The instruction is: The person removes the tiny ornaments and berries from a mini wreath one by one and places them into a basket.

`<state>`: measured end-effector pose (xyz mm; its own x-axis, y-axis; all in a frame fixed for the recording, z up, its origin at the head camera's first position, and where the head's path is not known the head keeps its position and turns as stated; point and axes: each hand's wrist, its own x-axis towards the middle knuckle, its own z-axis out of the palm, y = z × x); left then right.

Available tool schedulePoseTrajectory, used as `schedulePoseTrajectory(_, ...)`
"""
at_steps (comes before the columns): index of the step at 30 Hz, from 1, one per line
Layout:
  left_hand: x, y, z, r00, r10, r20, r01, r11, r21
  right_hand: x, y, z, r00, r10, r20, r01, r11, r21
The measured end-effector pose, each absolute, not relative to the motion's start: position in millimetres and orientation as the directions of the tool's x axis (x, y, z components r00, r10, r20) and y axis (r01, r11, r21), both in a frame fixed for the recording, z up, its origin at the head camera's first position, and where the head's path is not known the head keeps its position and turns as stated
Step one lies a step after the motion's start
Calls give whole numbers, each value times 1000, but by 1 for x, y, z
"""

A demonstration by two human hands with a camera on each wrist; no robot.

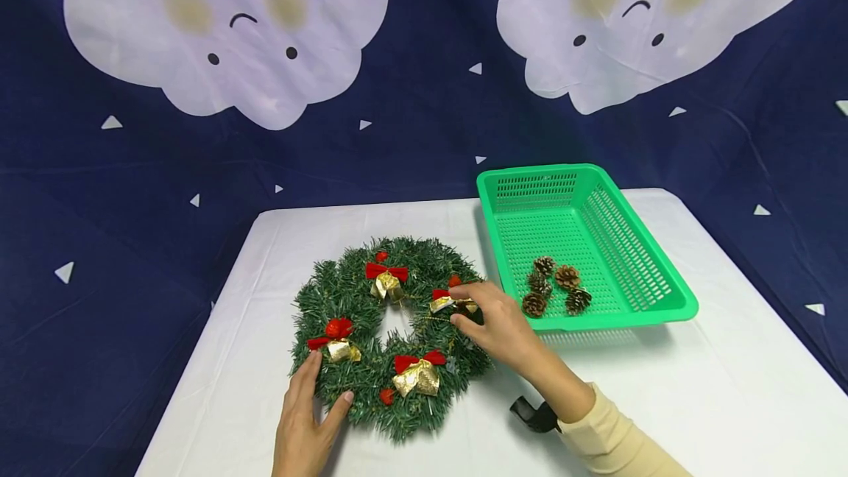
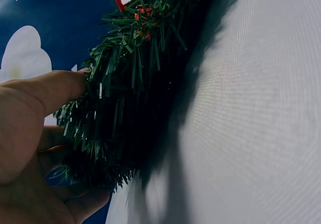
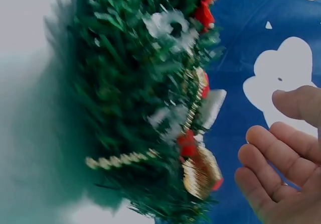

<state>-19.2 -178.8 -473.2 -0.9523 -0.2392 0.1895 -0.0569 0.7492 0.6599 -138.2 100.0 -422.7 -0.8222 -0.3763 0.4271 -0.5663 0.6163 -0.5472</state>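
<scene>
On tabletop (image 1: pixel 221 396), lying flat: wreath (image 1: pixel 318 289), with four bows (image 1: pixel 417 376) and red berries (image 1: pixel 386 397) spaced round the ring. Just beside it, to the right: basket (image 1: pixel 616 321), with five cones (image 1: pixel 567 277) inside. At the wreath's near left edge: left grip (image 1: pixel 305 414), thumb and fingers spread apart, touching the greenery, apparently to steady it. By the right-hand bow (image 1: pixel 442 303): right grip (image 1: pixel 500 326), thumb and forefinger parted, pinching nothing; in the right wrist view, apart from the wreath.

Step in hand, as judged: setting or tidying trim around the right-hand bow. For the next move, probably needed: a light pinch to straighten that bow or, if straight enough, a reach rightward for a cone. Best held steady meanwhile: wreath.
</scene>
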Motion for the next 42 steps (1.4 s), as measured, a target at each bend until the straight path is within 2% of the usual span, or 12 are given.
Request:
schedulePoseTrajectory(8, -20, -179, -473, -953, -234, 194, -52, 753, 656, -133, 96, -437, -845, -338, 416, -529, 647, -549)
schedulePoseTrajectory(16, -19, -178, -472, -955, -239, 174, -66, 746, 663, -134, 93, -456, -784, -325, 529, -579, 690, -434)
schedulePoseTrajectory(23, -19, -179, -472, -956, -240, 169, -70, 746, 663, -136, 91, -465, -758, -300, 579, -588, 698, -409)
schedulePoseTrajectory(31, -19, -179, -472, -954, -240, 178, -64, 746, 663, -138, 92, -472, -774, -257, 578, -556, 711, -429)
schedulePoseTrajectory(42, -19, -179, -472, -952, -242, 188, -58, 744, 665, -140, 94, -475, -792, -263, 551, -539, 725, -429)
